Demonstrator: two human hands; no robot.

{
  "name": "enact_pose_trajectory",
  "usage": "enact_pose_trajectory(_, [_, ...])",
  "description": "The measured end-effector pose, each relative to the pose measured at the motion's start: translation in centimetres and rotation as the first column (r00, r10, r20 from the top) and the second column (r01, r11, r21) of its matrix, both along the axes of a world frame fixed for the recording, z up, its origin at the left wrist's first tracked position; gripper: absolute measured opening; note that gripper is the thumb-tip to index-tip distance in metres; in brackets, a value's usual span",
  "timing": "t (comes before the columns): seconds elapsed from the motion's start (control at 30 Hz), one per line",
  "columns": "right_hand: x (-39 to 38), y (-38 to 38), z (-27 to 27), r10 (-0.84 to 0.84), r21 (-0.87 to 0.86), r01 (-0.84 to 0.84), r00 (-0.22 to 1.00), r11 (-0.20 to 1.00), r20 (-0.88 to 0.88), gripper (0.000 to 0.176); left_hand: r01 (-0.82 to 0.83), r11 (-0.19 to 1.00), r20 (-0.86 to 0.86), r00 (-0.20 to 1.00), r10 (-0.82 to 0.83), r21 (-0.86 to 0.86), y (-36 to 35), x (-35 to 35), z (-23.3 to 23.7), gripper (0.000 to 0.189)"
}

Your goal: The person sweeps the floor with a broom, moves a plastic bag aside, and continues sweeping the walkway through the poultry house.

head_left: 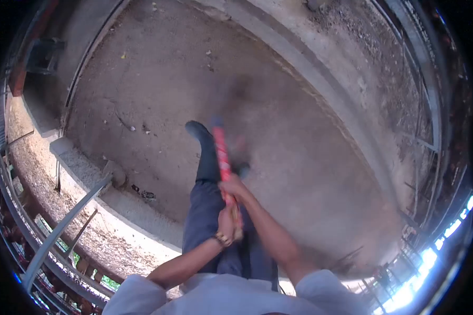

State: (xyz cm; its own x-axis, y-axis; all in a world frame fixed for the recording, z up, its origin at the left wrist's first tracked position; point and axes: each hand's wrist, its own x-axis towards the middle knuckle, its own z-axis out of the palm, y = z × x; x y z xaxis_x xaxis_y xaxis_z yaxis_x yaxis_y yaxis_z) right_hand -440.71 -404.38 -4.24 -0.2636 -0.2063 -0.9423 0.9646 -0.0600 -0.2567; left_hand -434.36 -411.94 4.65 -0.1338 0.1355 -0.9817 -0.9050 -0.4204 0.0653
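Both of my hands are wrapped round the red patterned handle [221,152] of a broom-like tool, which points away from me over the floor. My right hand [234,188] grips higher up the handle. Closer to my body, my left hand [227,223] closes on its lower part, with a gold-toned band [222,239] at the wrist. Past the handle's dark tip, the tool's far end is only a dark motion smear [231,92] close over the dusty floor [157,79]. My dark boot [197,131] stands just left of the handle.
A low concrete kerb [320,94] curves along the right. On the left are a concrete ledge [84,163], a metal rail [63,226] and a dark box-like object [43,56]. Small bits of debris [144,193] lie by the left ledge.
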Motion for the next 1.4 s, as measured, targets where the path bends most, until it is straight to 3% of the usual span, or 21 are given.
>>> enact_pose_trajectory(0.07, [-6.3, -1.8, -1.3, 0.291, -0.127, -0.293, 0.956, 0.948, -0.035, 0.015, -0.181, 0.917, -0.31, 0.948, 0.067, -0.355, 3.7, -2.6, -0.8, 0.034])
enact_pose_trajectory(0.13, [-10.9, -2.4, 2.6, 0.172, -0.247, -0.203, 0.975, 0.948, -0.142, 0.022, -0.27, 0.885, -0.428, 0.899, 0.09, -0.381, 3.9, -6.1, -0.6, 0.032])
enact_pose_trajectory(0.2, [-11.9, -3.5, 7.0, 0.012, -0.317, -0.065, 0.986, 0.946, -0.167, 0.029, -0.218, 0.96, -0.299, 0.941, 0.159, -0.175, 0.8, -7.7, 5.0, 0.029])
enact_pose_trajectory(0.3, [-10.0, -4.7, 13.4, -0.326, -0.136, 0.317, 0.944, 0.939, -0.046, 0.028, 0.089, 0.994, -0.055, 0.995, -0.086, 0.055, -5.0, -9.8, 12.4, 0.025])
enact_pose_trajectory(0.37, [-8.0, -4.9, 15.6, -0.581, 0.086, 0.575, 0.811, 0.814, 0.069, 0.023, 0.306, 0.907, 0.019, 0.946, -0.324, 0.289, -8.5, -12.1, 13.2, 0.027])
enact_pose_trajectory(0.43, [-8.7, -4.2, 15.0, -0.701, 0.27, 0.671, 0.713, 0.691, 0.021, 0.017, 0.479, 0.715, 0.023, 0.823, -0.567, 0.51, -10.0, -16.2, 11.9, 0.03])
enact_pose_trajectory(0.47, [-8.8, -4.0, 14.1, -0.752, 0.353, 0.705, 0.659, 0.615, -0.006, 0.014, 0.488, 0.713, 0.0, 0.825, -0.565, 0.504, -9.6, -17.7, 10.1, 0.031])
enact_pose_trajectory(0.53, [-10.2, -2.9, 6.9, -0.682, 0.365, 0.635, 0.731, 0.68, 0.0, 0.009, 0.519, 0.701, -0.046, 0.818, -0.574, 0.49, -8.5, -18.9, 3.4, 0.033])
enact_pose_trajectory(0.6, [-16.2, -2.1, 1.8, -0.378, 0.111, 0.37, 0.923, 0.922, 0.07, 0.01, 0.39, 0.91, -0.1, 0.92, -0.379, 0.137, -5.3, -17.2, -0.9, 0.035])
enact_pose_trajectory(0.67, [-21.9, -2.9, -0.3, 0.063, -0.037, -0.063, 0.998, 0.997, -0.001, 0.012, 0.077, 0.976, -0.317, 0.938, -0.141, -0.205, 0.0, -19.0, -1.2, 0.038])
enact_pose_trajectory(0.7, [-23.0, -3.2, 0.9, 0.054, -0.108, -0.061, 0.996, 0.992, -0.071, 0.018, -0.11, 0.934, -0.451, 0.891, -0.06, -0.341, 1.4, -20.2, -1.0, 0.039])
enact_pose_trajectory(0.8, [-23.9, -2.2, 7.4, 0.006, -0.286, -0.064, 0.98, 0.956, -0.201, 0.039, -0.096, 0.961, -0.467, 0.883, -0.037, -0.259, 1.2, -19.1, 4.1, 0.038])
enact_pose_trajectory(0.9, [-17.6, 0.1, 13.0, -0.178, -0.304, 0.152, 0.982, 0.94, -0.06, 0.053, 0.012, 0.894, -0.034, 0.999, 0.004, 0.448, -2.5, -14.7, 10.1, 0.033])
enact_pose_trajectory(0.93, [-17.2, 1.2, 17.3, -0.249, -0.172, 0.244, 0.969, 0.954, -0.007, 0.047, -0.009, 0.772, 0.09, 0.994, -0.062, 0.635, -3.0, -13.2, 10.5, 0.03])
enact_pose_trajectory(1.03, [-12.8, 4.6, 22.0, -0.497, 0.313, 0.424, 0.842, 0.85, 0.209, 0.023, -0.049, 0.571, 0.23, 0.941, -0.25, 0.82, -1.1, -15.8, 15.6, 0.028])
enact_pose_trajectory(1.1, [-13.5, 7.5, 21.2, -0.492, 0.503, 0.358, 0.855, 0.787, 0.162, 0.006, 0.291, 0.652, -0.013, 0.918, -0.396, 0.7, 1.5, -17.6, 13.6, 0.028])
enact_pose_trajectory(1.17, [-14.4, 11.1, 13.9, -0.44, 0.595, 0.269, 0.884, 0.758, 0.161, 0.017, 0.496, 0.721, -0.136, 0.857, -0.498, 0.484, 4.9, -19.7, 8.6, 0.03])
enact_pose_trajectory(1.2, [-16.0, 12.5, 10.2, -0.323, 0.442, 0.267, 0.945, 0.856, 0.054, 0.015, 0.531, 0.765, -0.157, 0.845, -0.512, 0.364, 6.8, -21.1, 6.0, 0.032])
enact_pose_trajectory(1.3, [-27.0, 8.8, 5.6, 0.138, 0.23, -0.111, 0.985, 0.967, -0.106, 0.01, 0.059, 0.992, -0.127, 0.991, -0.045, 0.109, 9.4, -26.1, 5.2, 0.037])
enact_pose_trajectory(1.37, [-30.2, 6.0, 8.6, 0.138, 0.04, -0.134, 0.975, 0.99, -0.173, 0.016, -0.159, 0.985, -0.239, 0.956, 0.169, 0.061, 7.8, -28.6, 7.3, 0.042])
enact_pose_trajectory(1.4, [-30.4, 5.6, 10.3, 0.142, 0.015, -0.142, 0.971, 0.99, -0.193, 0.019, -0.117, 0.985, -0.208, 0.968, 0.142, 0.128, 7.1, -28.2, 8.0, 0.04])
